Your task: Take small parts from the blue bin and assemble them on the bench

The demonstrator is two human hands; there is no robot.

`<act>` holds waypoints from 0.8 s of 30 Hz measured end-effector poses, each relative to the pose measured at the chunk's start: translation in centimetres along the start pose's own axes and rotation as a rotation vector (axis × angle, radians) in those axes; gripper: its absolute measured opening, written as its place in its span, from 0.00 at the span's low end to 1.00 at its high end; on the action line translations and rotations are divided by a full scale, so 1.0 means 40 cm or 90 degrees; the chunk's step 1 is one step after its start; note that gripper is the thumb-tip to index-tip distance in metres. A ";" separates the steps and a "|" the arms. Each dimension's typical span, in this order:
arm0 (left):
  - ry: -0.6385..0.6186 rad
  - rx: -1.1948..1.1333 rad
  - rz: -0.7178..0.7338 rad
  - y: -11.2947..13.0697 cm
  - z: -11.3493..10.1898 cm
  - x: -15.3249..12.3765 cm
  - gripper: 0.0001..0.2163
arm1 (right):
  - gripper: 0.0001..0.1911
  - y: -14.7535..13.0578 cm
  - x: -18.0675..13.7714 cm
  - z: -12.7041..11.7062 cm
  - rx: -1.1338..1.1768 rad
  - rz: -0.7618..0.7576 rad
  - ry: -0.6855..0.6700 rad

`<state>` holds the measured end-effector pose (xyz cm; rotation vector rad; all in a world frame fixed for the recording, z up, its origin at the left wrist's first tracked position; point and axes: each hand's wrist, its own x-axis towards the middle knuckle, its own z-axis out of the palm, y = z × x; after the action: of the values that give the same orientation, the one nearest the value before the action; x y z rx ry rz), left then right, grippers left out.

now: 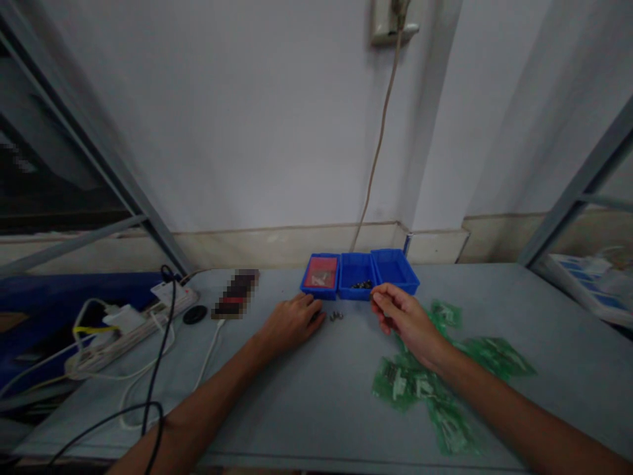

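My left hand (291, 322) rests on the table beside a small group of shiny metal pieces (336, 316), its fingers loosely stretched out and holding nothing. In front of the middle blue bin (356, 265) is my right hand (401, 318), thumb and fingertips pinched together. A tiny dark thing seems to be between them, too small to name. Several small dark metal parts (363, 284) lie in the middle bin. The left blue bin (316, 292) has a red sheet or bag (315, 266) with a clear packet on it. The right blue bin (397, 266) shows a bare floor.
Green plastic bags (398, 384) with small parts lie under and around my right forearm. A power strip (133, 336) with cables, a round black disc (194, 315) and a pixelated object (236, 295) are on the left. The wall (277, 132) stands behind the table (306, 409).
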<state>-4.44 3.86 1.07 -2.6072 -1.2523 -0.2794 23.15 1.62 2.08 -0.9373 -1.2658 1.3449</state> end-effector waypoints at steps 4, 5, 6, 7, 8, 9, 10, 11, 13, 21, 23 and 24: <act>0.007 -0.008 0.013 -0.005 0.011 -0.001 0.09 | 0.21 0.002 -0.006 0.001 0.002 0.021 -0.014; 0.007 -0.007 0.013 -0.006 0.014 -0.001 0.09 | 0.22 0.004 -0.007 0.001 0.006 0.027 -0.012; 0.006 -0.007 0.011 -0.007 0.016 -0.002 0.09 | 0.23 0.006 -0.007 0.002 0.010 0.033 -0.009; 0.005 -0.006 0.007 -0.007 0.018 -0.002 0.09 | 0.24 0.007 -0.008 0.003 0.015 0.036 -0.004; 0.003 -0.007 0.003 -0.006 0.019 -0.002 0.09 | 0.25 0.008 -0.008 0.004 0.022 0.039 -0.001; 0.000 -0.007 -0.001 -0.006 0.020 -0.002 0.09 | 0.25 0.009 -0.008 0.005 0.028 0.041 0.000; -0.005 -0.008 -0.004 -0.005 0.020 -0.002 0.09 | 0.26 0.009 -0.008 0.005 0.035 0.042 0.001; -0.010 -0.008 -0.005 -0.005 0.019 -0.002 0.09 | 0.26 0.008 -0.008 0.006 0.043 0.044 0.001; -0.021 -0.005 -0.006 -0.004 0.018 -0.001 0.09 | 0.26 0.007 -0.008 0.007 0.061 0.052 0.003; -0.058 0.012 -0.049 -0.001 0.006 0.000 0.11 | 0.24 0.010 -0.010 0.006 0.110 0.076 -0.009; -0.068 0.018 -0.062 -0.001 0.004 0.001 0.11 | 0.23 0.008 -0.011 0.008 0.099 0.055 -0.008; -0.074 0.021 -0.066 -0.001 0.003 0.001 0.12 | 0.22 0.006 -0.011 0.008 0.088 0.041 -0.006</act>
<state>-4.44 3.95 0.98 -2.5679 -1.4212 -0.1258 22.87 1.17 1.86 -0.8823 -1.1433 1.4694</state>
